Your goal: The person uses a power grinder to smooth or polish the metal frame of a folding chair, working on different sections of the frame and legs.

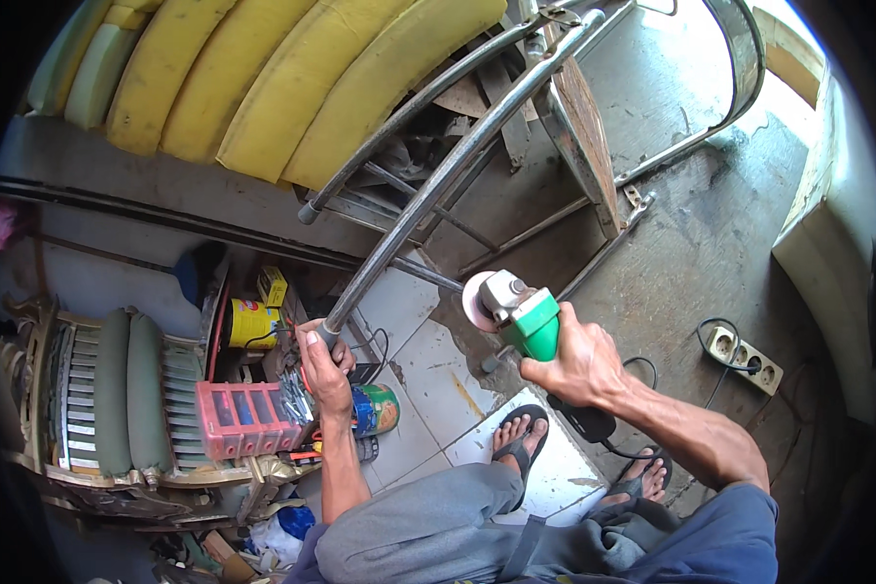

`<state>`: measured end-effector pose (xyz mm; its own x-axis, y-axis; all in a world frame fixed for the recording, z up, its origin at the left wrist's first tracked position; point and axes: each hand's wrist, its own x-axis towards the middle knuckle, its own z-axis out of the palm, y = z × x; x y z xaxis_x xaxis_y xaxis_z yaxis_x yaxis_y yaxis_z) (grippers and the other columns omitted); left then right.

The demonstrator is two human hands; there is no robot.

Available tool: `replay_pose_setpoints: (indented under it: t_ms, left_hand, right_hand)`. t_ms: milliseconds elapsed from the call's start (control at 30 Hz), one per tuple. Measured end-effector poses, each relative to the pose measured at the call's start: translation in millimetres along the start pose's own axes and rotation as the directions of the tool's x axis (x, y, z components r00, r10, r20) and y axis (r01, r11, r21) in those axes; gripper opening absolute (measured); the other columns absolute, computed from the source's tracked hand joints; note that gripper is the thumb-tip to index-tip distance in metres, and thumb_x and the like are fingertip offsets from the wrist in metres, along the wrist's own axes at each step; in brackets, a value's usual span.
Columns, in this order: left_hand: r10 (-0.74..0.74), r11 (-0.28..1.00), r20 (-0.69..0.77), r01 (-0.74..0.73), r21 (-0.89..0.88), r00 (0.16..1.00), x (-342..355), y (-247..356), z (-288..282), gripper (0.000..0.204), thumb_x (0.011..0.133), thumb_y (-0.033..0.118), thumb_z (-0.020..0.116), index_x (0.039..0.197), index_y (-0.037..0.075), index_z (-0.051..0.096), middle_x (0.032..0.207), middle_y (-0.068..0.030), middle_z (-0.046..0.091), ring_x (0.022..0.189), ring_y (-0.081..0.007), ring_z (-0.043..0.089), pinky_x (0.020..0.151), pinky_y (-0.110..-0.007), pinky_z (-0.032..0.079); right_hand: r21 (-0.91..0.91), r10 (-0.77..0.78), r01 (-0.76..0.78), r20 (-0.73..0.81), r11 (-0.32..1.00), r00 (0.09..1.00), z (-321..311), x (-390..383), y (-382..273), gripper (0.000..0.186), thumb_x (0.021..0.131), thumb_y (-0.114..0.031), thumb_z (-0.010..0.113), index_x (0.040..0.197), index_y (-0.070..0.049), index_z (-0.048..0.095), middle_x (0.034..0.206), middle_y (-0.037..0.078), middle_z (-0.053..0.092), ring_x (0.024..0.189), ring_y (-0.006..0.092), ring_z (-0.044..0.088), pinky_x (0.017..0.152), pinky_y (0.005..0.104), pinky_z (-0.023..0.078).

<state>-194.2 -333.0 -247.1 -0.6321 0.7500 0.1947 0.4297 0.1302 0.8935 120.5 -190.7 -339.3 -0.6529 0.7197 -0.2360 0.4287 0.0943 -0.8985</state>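
A metal tube chair frame point(428, 195) lies tipped over in front of me, its long leg slanting toward my left side. My left hand point(328, 382) is closed around the capped lower end of that leg. In my right hand point(586, 362) is a green angle grinder point(532, 326), gripped by its body, with the pale disc point(477, 302) facing the frame. The disc sits close beside the end of a crossbar point(428, 274); whether they touch I cannot tell. Black cord trails from the grinder's rear.
Yellow foam pads point(263, 78) line the far left. A red-lidded organizer box point(248, 419), a green-blue tin point(375, 409) and a yellow tin point(253, 323) stand left of my left forearm. A power strip point(745, 360) with cords lies right. A pale padded piece point(832, 234) stands farther right.
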Motion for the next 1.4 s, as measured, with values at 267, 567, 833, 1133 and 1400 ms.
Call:
replay_pose_setpoints:
  t_ms: [267,567,833,1133,1400]
  left_hand:
    - [0.105,0.994,0.034,-0.106,0.025,0.994,2,-4,-5,0.034,0.115,0.039,0.036,0.113,0.008,0.051,0.079,0.0059,0.040,0.062,-0.0045,0.034,0.055,-0.022,0.030]
    - [0.201,0.977,0.025,-0.203,0.070,0.979,5,-20,1,0.035,0.115,0.035,0.035,0.112,0.005,0.052,0.068,-0.0040,0.046,0.060,-0.0136,0.045,0.056,-0.034,0.036]
    - [0.234,0.970,0.023,-0.235,0.063,0.972,7,-5,0,0.031,0.115,0.031,0.037,0.108,0.004,0.050,0.063,-0.0106,0.051,0.055,-0.0220,0.053,0.056,-0.040,0.040]
    - [0.284,0.958,-0.037,-0.283,0.040,0.958,11,-3,6,0.028,0.114,0.030,0.040,0.109,0.004,0.050,0.066,-0.0133,0.055,0.057,-0.0291,0.060,0.056,-0.041,0.044]
    - [0.254,0.967,-0.044,-0.254,0.008,0.966,13,-8,9,0.029,0.113,0.032,0.043,0.114,0.004,0.050,0.066,-0.0145,0.056,0.058,-0.0338,0.065,0.056,-0.043,0.046]
  right_hand:
    - [-0.328,-0.457,0.350,-0.351,0.878,0.817,4,-7,-73,0.082,0.075,-0.030,0.084,0.136,0.005,0.042,0.103,0.024,0.068,0.086,0.0415,0.074,0.068,0.0482,0.060]
    - [-0.599,-0.638,0.413,-0.222,0.686,0.737,61,-2,-101,0.094,0.072,-0.029,0.090,0.143,0.006,0.038,0.100,0.020,0.061,0.081,0.0389,0.070,0.066,0.0476,0.059]
    - [-0.546,-0.360,0.086,-0.417,0.833,0.834,31,-13,-134,0.082,0.079,-0.027,0.084,0.141,0.003,0.040,0.112,0.025,0.067,0.087,0.0423,0.075,0.072,0.0520,0.059]
    - [-0.639,-0.318,0.038,-0.330,0.769,0.889,46,-26,-168,0.080,0.082,-0.032,0.081,0.140,0.004,0.039,0.110,0.024,0.065,0.089,0.0422,0.073,0.070,0.0547,0.057]
    - [-0.695,-0.235,-0.008,-0.253,0.719,0.938,55,-29,-198,0.075,0.084,-0.034,0.079,0.137,0.003,0.041,0.118,0.025,0.066,0.092,0.0439,0.073,0.074,0.0578,0.055]
